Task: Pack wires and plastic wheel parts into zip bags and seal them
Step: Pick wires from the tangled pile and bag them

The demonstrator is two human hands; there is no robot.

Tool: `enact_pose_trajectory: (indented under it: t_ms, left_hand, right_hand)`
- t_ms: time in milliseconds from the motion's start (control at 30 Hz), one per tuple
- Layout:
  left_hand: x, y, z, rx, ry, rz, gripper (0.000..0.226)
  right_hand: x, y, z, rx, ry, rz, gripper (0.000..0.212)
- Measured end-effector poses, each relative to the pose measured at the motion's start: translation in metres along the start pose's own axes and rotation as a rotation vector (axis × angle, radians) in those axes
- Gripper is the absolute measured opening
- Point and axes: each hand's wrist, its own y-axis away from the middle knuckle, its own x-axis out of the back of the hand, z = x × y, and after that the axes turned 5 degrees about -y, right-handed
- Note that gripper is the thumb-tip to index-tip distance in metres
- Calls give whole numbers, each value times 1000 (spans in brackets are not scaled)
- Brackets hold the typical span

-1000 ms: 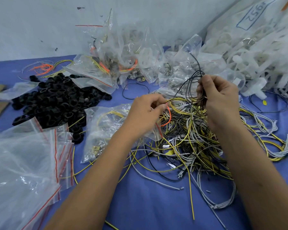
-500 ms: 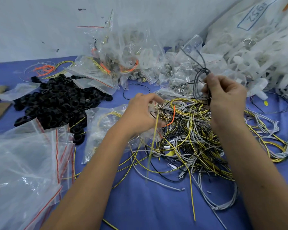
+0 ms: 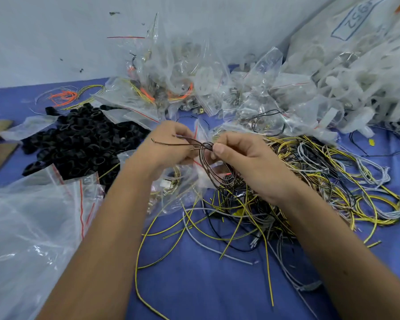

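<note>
view: head, single | position: worn on head, above table (image 3: pixel 194 285) | facing: forward and down | range: close, both forearms fill lower frame | far edge: wall (image 3: pixel 56 31) | shared: none

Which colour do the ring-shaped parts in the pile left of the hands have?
Black. The pile of ring-shaped parts shows plainly in the head view.

zip bags (image 3: pixel 32 227) – clear glossy plastic | wheel parts (image 3: pixel 79 144) – matt black plastic | table cover (image 3: pixel 194 285) – matt blue cloth
</note>
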Motion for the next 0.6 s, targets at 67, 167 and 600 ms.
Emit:
enact_pose_trajectory:
  t_ms: [67,167,600]
  left_hand:
    - [12,2,3,-5,46,24,15]
    - [32,3,4,-5,46,98,20]
    - [41,10,9,-35,26,79,21]
  right_hand:
    - [7,0,3,-36,86,8,20]
    - [15,2,3,-125,126,-41,24]
    - [29,2,-6,7,362,456,21]
